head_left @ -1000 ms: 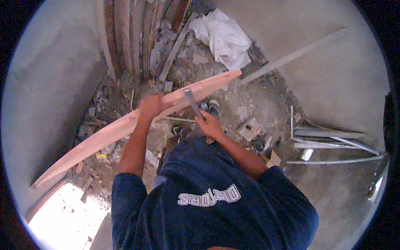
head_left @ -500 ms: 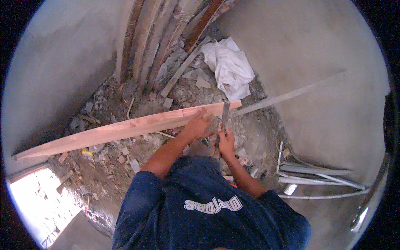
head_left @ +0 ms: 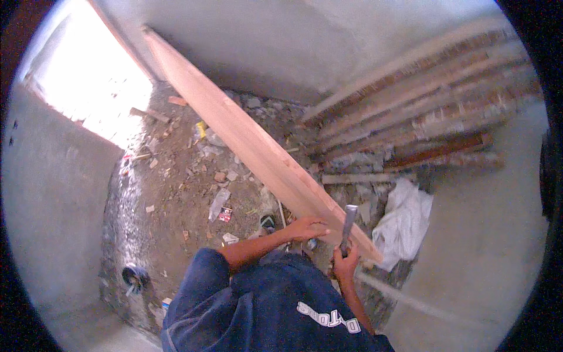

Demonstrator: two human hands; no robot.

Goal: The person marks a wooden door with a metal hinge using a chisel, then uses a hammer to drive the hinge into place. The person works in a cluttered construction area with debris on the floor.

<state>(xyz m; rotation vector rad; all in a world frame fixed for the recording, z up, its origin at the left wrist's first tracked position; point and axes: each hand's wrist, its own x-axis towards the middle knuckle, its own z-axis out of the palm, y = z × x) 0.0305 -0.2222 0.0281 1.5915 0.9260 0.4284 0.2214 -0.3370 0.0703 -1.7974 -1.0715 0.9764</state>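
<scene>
Rubble (head_left: 220, 176) litters the floor (head_left: 193, 214) in the head view, where a pale wooden plank (head_left: 252, 144) slants leftward toward a grey wall (head_left: 252, 47). Left hand (head_left: 306, 229): fingers partly spread against the plank's near end. Right hand (head_left: 345, 261): fingers wrapped around a grey tool (head_left: 349, 223).

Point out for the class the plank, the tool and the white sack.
Plank (head_left: 259, 152), head view: middle of its broad face.
Tool (head_left: 348, 227), head view: middle of its shaft.
Sack (head_left: 403, 223), head view: middle of its crumpled surface.
</scene>
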